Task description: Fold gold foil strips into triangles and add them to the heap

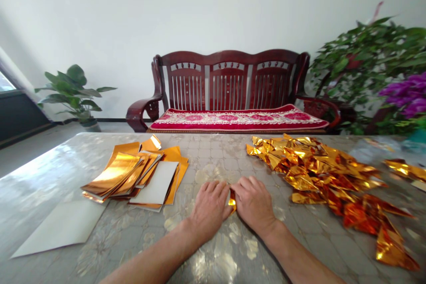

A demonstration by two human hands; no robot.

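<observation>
Between my two hands is a small piece of gold foil paper, mostly hidden by the fingers. My left hand is closed on its left side, fingers bent down at the tabletop. On the right side my right hand is closed on the same paper, knuckles up. To the left lies a loose stack of flat gold foil sheets, some with a pale back showing. A heap of folded gold foil pieces spreads over the right of the table.
The patterned table carries a pale sheet at left and clear plastic at far right. Beyond its far edge stands a wooden bench with a red cushion. Potted plants flank the bench on both sides.
</observation>
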